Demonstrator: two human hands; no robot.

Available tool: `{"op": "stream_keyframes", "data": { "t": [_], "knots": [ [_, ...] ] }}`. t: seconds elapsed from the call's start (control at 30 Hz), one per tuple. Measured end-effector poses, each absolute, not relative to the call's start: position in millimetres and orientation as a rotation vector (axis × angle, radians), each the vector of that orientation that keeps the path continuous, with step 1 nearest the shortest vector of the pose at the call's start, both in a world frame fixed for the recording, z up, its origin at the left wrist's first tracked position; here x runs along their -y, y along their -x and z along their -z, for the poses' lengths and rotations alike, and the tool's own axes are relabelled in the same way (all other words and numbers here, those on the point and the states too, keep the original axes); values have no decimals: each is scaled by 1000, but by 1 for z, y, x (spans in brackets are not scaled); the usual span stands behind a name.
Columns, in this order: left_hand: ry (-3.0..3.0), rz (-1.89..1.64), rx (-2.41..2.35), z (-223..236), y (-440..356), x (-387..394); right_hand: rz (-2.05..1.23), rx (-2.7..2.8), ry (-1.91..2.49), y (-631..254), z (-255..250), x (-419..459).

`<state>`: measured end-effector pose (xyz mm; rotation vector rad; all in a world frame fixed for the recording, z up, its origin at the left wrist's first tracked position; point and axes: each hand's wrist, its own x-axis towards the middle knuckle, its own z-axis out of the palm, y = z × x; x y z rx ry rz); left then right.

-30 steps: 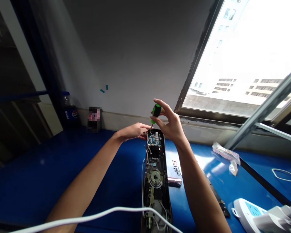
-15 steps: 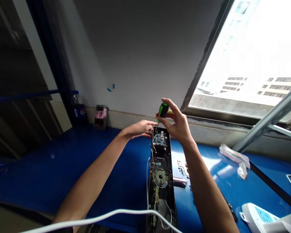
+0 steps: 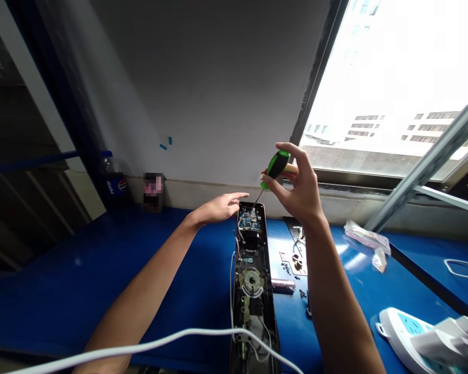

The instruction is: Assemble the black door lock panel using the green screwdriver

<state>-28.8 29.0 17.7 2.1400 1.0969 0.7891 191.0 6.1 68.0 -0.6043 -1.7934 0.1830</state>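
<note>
A long black electronic door lock body (image 3: 251, 275) lies on the blue table with its back open. Its circuit board (image 3: 249, 222) and wiring show at the far end, and a round metal latch mechanism (image 3: 251, 280) sits mid-body. My right hand (image 3: 298, 182) is shut on a green-and-black screwdriver (image 3: 276, 166), and the thin shaft (image 3: 258, 197) slants down to the board's top edge. My left hand (image 3: 218, 206) hangs open just left of the lock's far end, fingers extended, holding nothing. I cannot tell whether it touches the lock.
The blue table (image 3: 81, 259) carries a white cable (image 3: 140, 345) across the near side, a dark plate with small screws (image 3: 296, 259), a small metal cylinder (image 3: 283, 285), a plastic wrapper (image 3: 366, 236) and a white power strip (image 3: 398, 332). A Pepsi bottle (image 3: 115, 184) stands by the wall.
My right hand has risen, lifting the screwdriver handle and tilting it. My left hand has stretched out flatter, its fingers drawn away from the lock's far end. The view has shifted slightly.
</note>
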Motion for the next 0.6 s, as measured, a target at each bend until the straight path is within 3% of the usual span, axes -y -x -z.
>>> {"op": "stream_keyframes", "data": {
  "t": [0.2,0.37,0.6],
  "knots": [
    [-2429,-1141,-1025,-37,3,3,-172,1971,869,-238,-82,6],
    [-2602,-665,-768,-40,-14,24,-582,2240,1277,-268,-67,-16],
    [-2597,-470,-782,-35,-18,24,-764,2313,1334,-276,-47,-39]
  ]
}}
